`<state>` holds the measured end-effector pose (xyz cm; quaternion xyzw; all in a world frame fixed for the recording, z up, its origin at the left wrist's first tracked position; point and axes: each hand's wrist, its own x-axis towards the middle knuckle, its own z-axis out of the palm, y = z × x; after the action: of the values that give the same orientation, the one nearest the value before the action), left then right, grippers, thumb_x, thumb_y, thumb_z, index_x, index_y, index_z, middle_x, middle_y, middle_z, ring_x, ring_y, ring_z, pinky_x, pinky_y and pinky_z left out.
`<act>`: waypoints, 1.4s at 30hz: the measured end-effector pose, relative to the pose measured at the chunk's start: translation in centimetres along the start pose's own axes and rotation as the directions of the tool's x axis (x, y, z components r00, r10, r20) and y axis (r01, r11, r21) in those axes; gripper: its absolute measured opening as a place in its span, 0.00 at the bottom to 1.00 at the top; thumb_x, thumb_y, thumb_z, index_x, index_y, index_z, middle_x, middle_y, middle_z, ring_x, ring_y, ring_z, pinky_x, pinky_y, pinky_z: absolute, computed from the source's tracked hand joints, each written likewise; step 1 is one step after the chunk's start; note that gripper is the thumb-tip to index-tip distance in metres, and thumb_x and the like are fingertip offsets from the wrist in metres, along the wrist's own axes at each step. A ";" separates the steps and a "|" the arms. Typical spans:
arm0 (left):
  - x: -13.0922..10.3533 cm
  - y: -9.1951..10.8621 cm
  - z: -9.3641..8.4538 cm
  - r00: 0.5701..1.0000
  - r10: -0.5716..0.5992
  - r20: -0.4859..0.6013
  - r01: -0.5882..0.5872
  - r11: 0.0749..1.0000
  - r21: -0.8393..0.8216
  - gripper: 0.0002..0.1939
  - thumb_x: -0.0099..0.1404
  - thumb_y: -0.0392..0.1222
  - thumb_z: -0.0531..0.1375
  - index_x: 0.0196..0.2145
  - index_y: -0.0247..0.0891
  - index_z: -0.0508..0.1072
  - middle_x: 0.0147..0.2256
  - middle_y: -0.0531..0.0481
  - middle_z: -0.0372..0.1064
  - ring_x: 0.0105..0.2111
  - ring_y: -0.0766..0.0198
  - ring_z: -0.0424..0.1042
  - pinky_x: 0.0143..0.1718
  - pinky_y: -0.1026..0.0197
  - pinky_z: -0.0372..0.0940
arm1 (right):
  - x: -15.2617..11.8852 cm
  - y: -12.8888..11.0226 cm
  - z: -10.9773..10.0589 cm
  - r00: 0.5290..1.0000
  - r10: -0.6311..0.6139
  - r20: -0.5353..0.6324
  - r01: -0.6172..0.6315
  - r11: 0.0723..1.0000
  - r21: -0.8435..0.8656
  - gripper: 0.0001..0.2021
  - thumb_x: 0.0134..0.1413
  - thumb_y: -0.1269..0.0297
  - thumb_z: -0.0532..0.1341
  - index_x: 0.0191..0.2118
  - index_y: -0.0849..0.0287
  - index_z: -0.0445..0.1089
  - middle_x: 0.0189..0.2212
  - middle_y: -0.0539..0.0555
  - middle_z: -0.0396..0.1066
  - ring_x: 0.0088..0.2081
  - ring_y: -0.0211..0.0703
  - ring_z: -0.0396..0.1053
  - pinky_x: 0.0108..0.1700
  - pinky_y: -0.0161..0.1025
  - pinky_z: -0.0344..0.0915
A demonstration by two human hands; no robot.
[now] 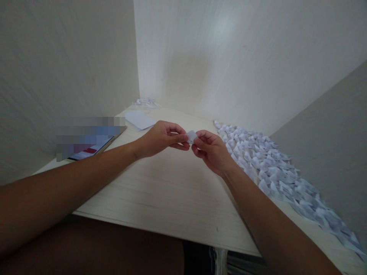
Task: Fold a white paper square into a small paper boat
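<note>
A small white piece of folded paper (192, 136) is held up above the table between both hands. My left hand (166, 135) pinches its left corner between thumb and fingers. On the other side, my right hand (210, 149) grips the right corner with thumb and forefinger, its other fingers curled. The paper looks diamond-shaped from here; its fold details are too small to make out. A mass of folded white paper pieces (266, 160) lies to the right of my right hand.
The pale wooden table (160, 194) has its front edge above my legs. White sheets (139, 120) lie behind my left hand, with paper scraps (146, 102) in the far corner. A partly blurred screen device (97, 145) rests at left. Walls (183, 46) enclose the table.
</note>
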<state>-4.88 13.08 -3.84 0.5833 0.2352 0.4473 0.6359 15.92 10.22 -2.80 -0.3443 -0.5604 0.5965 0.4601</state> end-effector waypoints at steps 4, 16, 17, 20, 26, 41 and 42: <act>0.0 0.3 -0.2 0.995 -0.047 0.092 0.046 0.999 0.006 0.21 0.55 0.54 0.79 0.32 0.33 0.81 0.31 0.44 0.83 0.31 0.58 0.84 0.41 0.54 0.83 | -0.3 -0.5 0.3 0.992 0.116 0.053 -0.120 0.990 0.079 0.21 0.41 0.53 0.81 0.33 0.57 0.72 0.24 0.45 0.70 0.22 0.30 0.61 0.22 0.30 0.51; 0.2 -1.1 -0.2 0.998 -0.053 0.037 0.055 0.997 -0.055 0.22 0.52 0.44 0.81 0.38 0.34 0.77 0.33 0.48 0.80 0.33 0.64 0.81 0.38 0.58 0.80 | 0.7 1.1 -0.3 0.982 0.186 -0.036 -0.166 0.936 0.311 0.20 0.39 0.62 0.82 0.36 0.56 0.74 0.32 0.47 0.76 0.27 0.30 0.67 0.32 0.30 0.70; 0.2 -1.4 -0.1 0.999 -0.048 0.023 0.048 0.998 -0.043 0.21 0.53 0.44 0.80 0.38 0.34 0.78 0.32 0.49 0.79 0.32 0.64 0.80 0.37 0.60 0.80 | 0.7 1.1 -0.2 0.981 0.190 -0.047 -0.166 0.935 0.313 0.20 0.39 0.61 0.82 0.36 0.56 0.74 0.31 0.46 0.75 0.26 0.30 0.67 0.31 0.30 0.69; 0.3 -1.7 -0.2 0.999 -0.047 0.026 0.048 0.999 -0.017 0.17 0.57 0.45 0.78 0.36 0.35 0.78 0.29 0.52 0.75 0.29 0.66 0.76 0.31 0.62 0.77 | 0.5 0.7 -0.1 0.978 0.202 -0.058 -0.180 0.945 0.272 0.19 0.42 0.58 0.80 0.36 0.56 0.73 0.30 0.45 0.73 0.25 0.30 0.62 0.25 0.30 0.62; 0.2 -1.0 -0.9 0.995 -0.006 0.098 -0.010 0.986 0.168 0.13 0.64 0.47 0.73 0.38 0.36 0.79 0.28 0.52 0.73 0.26 0.68 0.73 0.28 0.63 0.75 | 0.4 0.5 -0.2 0.983 0.175 -0.050 -0.165 0.974 0.157 0.19 0.42 0.57 0.80 0.30 0.58 0.72 0.26 0.45 0.66 0.26 0.32 0.58 0.25 0.31 0.55; 0.0 -0.5 -0.5 0.987 -0.149 0.062 0.155 0.981 -0.120 0.21 0.52 0.46 0.81 0.37 0.32 0.82 0.31 0.50 0.78 0.29 0.68 0.77 0.33 0.63 0.77 | 0.0 0.4 0.0 0.987 0.157 -0.024 -0.147 0.960 0.237 0.20 0.39 0.59 0.83 0.32 0.57 0.74 0.23 0.43 0.70 0.21 0.28 0.61 0.22 0.27 0.56; 0.0 -0.5 -0.5 0.987 -0.147 0.070 0.154 0.980 -0.124 0.22 0.51 0.46 0.82 0.38 0.32 0.81 0.31 0.50 0.79 0.29 0.67 0.77 0.32 0.63 0.77 | 0.0 0.5 -0.1 0.987 0.161 -0.017 -0.152 0.958 0.244 0.20 0.38 0.59 0.83 0.32 0.57 0.74 0.24 0.43 0.71 0.21 0.28 0.63 0.22 0.26 0.58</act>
<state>-5.19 13.38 -4.40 0.5348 0.2297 0.3942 0.7112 15.89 10.30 -3.26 -0.3397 -0.4459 0.6884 0.4604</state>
